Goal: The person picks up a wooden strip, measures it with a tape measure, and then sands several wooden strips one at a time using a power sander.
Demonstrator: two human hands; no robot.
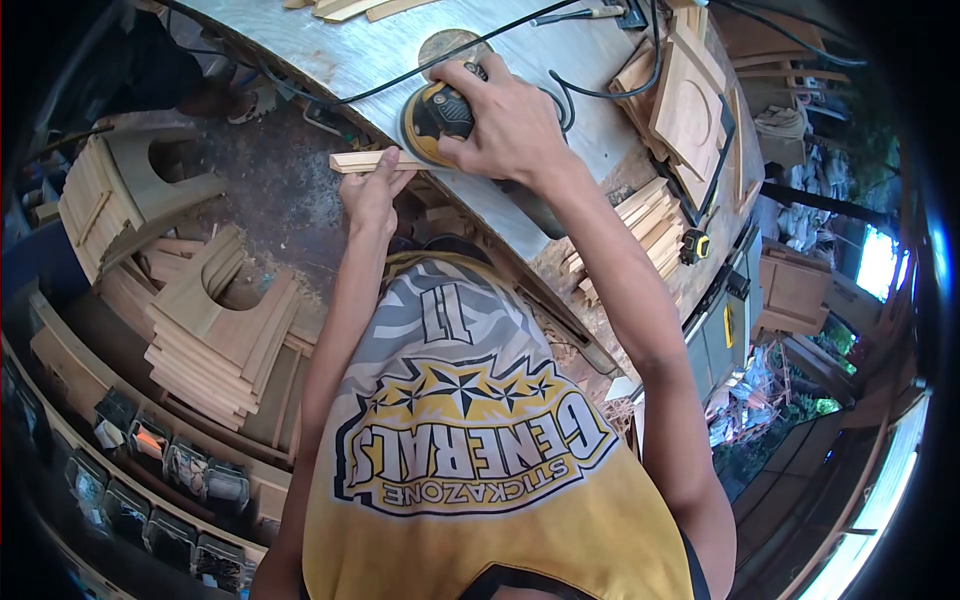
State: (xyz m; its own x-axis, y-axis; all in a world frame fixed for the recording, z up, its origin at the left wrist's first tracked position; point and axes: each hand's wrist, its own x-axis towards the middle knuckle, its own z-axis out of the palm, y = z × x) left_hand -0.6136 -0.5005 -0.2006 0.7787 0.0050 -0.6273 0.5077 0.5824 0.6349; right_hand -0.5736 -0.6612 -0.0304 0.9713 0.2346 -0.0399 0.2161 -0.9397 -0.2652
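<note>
My right hand [510, 120] is wrapped over the top of a yellow and black orbital sander [425, 122], near the left edge of the workbench [600, 150]. A narrow wooden strip [350, 162] is pinched in my left hand [372, 195], thumb on top and fingers beneath. One end of the strip sticks out past the bench edge, and its other end runs up to the sander's pad, where the sander hides it. A round tan disc [455, 48] lies on the bench just beyond the sander.
A black cord [400, 78] crosses the bench. Wooden panels [690, 110], thin strips [640, 230] and a tape measure [694, 246] lie at the right. Stacked cut-out boards [215, 330] stand on the left, above a row of small bins [185, 462]. Another person's foot [250, 103] shows at upper left.
</note>
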